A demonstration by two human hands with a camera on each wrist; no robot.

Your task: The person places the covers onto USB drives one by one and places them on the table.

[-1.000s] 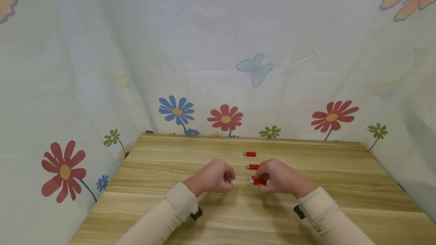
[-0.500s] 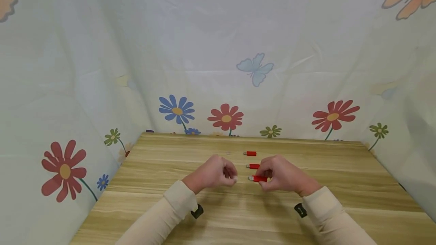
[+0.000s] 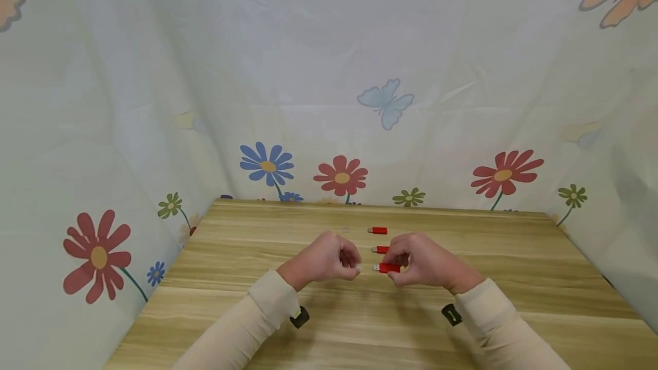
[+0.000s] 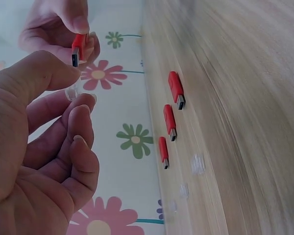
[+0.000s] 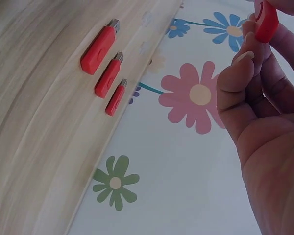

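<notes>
My right hand [image 3: 424, 261] pinches a red USB stick [image 4: 79, 45] between thumb and fingers, its metal plug facing my left hand. A small clear plastic cap [image 4: 72, 92] is held between the thumb and fingertips of my left hand [image 3: 329, 258]. Cap and plug are close together but apart, both raised above the table. Three more red sticks lie in a row on the wood: a near one [image 4: 176, 88], a middle one [image 4: 169, 120] and a far one [image 4: 163, 151]. In the head view, my right hand and the held stick hide part of that row.
Loose clear caps lie beside the row, one [image 4: 198, 164] nearer and another [image 4: 184, 190] farther off; a faint third [image 4: 174, 204] shows beyond. The wooden table [image 3: 247, 227] ends at a white curtain [image 3: 308, 73] printed with flowers and butterflies.
The hands have come closer together: the left has shifted slightly right with the cap, and the red USB stick in the right has moved slightly left and up in the head view.
</notes>
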